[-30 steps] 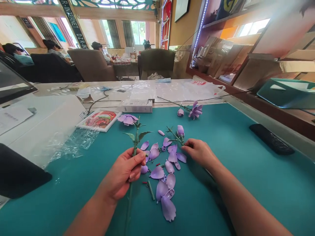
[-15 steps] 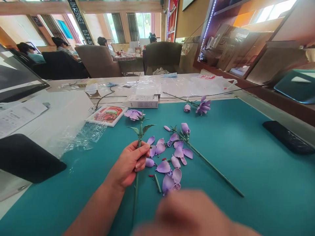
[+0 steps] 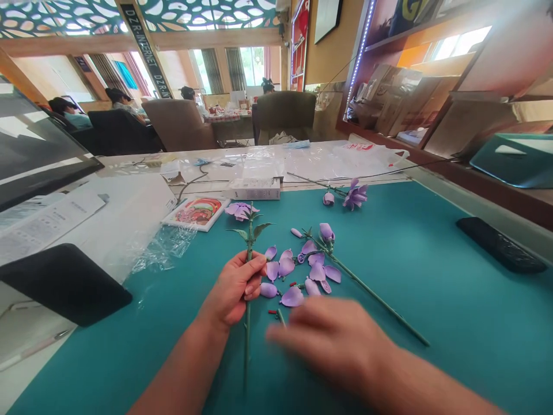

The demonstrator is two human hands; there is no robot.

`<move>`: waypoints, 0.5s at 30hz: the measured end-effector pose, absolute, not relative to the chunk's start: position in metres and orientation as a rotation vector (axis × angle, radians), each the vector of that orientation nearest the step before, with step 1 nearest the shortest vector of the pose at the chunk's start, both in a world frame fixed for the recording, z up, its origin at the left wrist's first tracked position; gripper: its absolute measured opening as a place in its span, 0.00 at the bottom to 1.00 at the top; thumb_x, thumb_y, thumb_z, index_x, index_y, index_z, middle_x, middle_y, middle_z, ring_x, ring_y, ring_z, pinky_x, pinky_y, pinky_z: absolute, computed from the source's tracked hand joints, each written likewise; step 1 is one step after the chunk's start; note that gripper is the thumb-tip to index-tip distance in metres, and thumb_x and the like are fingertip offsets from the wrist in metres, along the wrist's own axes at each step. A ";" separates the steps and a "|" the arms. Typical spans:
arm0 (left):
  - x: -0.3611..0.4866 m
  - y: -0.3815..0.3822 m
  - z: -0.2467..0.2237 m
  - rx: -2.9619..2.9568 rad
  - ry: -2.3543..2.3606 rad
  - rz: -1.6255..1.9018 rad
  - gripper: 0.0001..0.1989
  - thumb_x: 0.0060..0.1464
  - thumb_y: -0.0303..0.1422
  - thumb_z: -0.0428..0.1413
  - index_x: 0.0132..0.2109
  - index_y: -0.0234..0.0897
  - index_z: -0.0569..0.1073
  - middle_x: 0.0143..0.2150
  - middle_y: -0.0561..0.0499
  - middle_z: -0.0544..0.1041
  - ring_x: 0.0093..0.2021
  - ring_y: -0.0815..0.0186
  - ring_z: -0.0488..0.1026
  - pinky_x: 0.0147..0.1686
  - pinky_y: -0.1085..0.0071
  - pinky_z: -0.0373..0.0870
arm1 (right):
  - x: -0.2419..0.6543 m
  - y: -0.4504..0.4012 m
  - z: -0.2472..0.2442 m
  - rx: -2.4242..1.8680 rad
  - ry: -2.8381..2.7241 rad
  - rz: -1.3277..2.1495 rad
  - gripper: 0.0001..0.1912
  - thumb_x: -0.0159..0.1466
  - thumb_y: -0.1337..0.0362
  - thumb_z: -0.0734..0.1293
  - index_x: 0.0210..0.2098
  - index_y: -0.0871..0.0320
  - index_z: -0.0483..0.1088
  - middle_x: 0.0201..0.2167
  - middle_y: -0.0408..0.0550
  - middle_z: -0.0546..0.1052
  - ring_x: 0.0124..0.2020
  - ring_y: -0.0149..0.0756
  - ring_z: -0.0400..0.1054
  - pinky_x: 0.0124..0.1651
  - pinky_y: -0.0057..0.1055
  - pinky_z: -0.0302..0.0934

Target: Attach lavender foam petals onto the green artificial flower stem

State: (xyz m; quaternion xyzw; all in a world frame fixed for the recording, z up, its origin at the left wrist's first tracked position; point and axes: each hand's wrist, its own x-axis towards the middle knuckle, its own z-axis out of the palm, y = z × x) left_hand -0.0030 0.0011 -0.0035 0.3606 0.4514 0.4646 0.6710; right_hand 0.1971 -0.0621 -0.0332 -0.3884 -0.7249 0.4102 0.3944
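Observation:
My left hand [image 3: 242,285] is closed round a green stem [image 3: 247,351], which stands nearly upright with leaves at its top. Just behind it lies an open purple flower [image 3: 240,211]. Loose purple petals [image 3: 286,265] are spread on the teal mat to the right of that hand. My right hand [image 3: 332,334], smeared by motion, hovers over the nearer petals and hides some of them; its fingers are too blurred to read. Right of the petals, a long stem [image 3: 375,294] with a purple bud [image 3: 326,232] lies slantwise. Small red pieces [image 3: 273,312] lie among the parts.
Another purple flower [image 3: 355,194] lies at the back of the mat, near a white box [image 3: 254,188]. A framed picture [image 3: 197,213] and crumpled clear plastic [image 3: 166,248] are on the left. A black object [image 3: 501,243] lies at the right. People sit in the background.
My right hand has moved up and forward from the near edge to over the petals. My left hand still holds the stem. The view has tilted up slightly.

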 end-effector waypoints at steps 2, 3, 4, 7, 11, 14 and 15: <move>-0.003 0.000 -0.003 0.820 1.009 1.043 0.14 0.45 0.35 0.64 0.27 0.34 0.66 0.22 0.58 0.70 0.12 0.84 0.50 0.12 0.82 0.45 | 0.188 -0.034 -0.017 -1.190 -2.275 0.637 0.12 0.57 0.77 0.66 0.32 0.53 0.76 0.32 0.49 0.75 0.32 0.35 0.66 0.30 0.28 0.55; -0.002 0.000 -0.003 0.819 1.007 1.038 0.14 0.44 0.35 0.64 0.27 0.34 0.66 0.22 0.58 0.70 0.12 0.84 0.50 0.12 0.82 0.45 | 0.184 -0.019 -0.013 -1.263 -2.447 0.471 0.14 0.57 0.80 0.64 0.31 0.55 0.75 0.31 0.49 0.75 0.31 0.35 0.66 0.28 0.28 0.52; -0.002 -0.001 -0.003 0.816 1.007 1.033 0.14 0.44 0.35 0.64 0.27 0.34 0.66 0.22 0.58 0.70 0.12 0.84 0.50 0.12 0.82 0.45 | 0.180 -0.007 -0.012 -1.307 -2.564 0.343 0.15 0.57 0.81 0.63 0.31 0.56 0.75 0.30 0.49 0.75 0.30 0.34 0.66 0.27 0.28 0.51; -0.001 -0.001 -0.002 0.805 1.003 1.024 0.15 0.44 0.35 0.64 0.27 0.34 0.65 0.22 0.59 0.69 0.12 0.84 0.50 0.12 0.82 0.45 | 0.172 0.017 -0.020 -1.280 -2.784 0.162 0.12 0.59 0.79 0.63 0.32 0.58 0.74 0.31 0.50 0.76 0.31 0.36 0.69 0.26 0.28 0.50; -0.001 0.000 -0.003 0.794 0.992 1.012 0.16 0.42 0.36 0.65 0.27 0.34 0.65 0.21 0.59 0.70 0.11 0.84 0.50 0.12 0.83 0.45 | 0.162 0.023 -0.022 -1.272 -2.957 0.109 0.10 0.60 0.78 0.62 0.36 0.62 0.74 0.34 0.54 0.77 0.35 0.42 0.73 0.28 0.29 0.56; -0.001 0.000 -0.003 0.793 0.991 1.011 0.16 0.41 0.37 0.65 0.28 0.34 0.65 0.21 0.59 0.70 0.11 0.84 0.50 0.12 0.83 0.45 | 0.153 0.025 -0.015 -1.307 -3.008 0.135 0.12 0.59 0.79 0.62 0.37 0.64 0.74 0.36 0.57 0.78 0.35 0.43 0.74 0.30 0.29 0.60; -0.001 0.000 -0.004 0.793 0.996 1.011 0.17 0.41 0.37 0.66 0.28 0.34 0.66 0.21 0.60 0.70 0.11 0.85 0.50 0.12 0.83 0.45 | 0.150 0.026 -0.013 -1.321 -2.999 0.147 0.12 0.59 0.79 0.61 0.37 0.63 0.74 0.35 0.57 0.78 0.35 0.43 0.74 0.30 0.29 0.60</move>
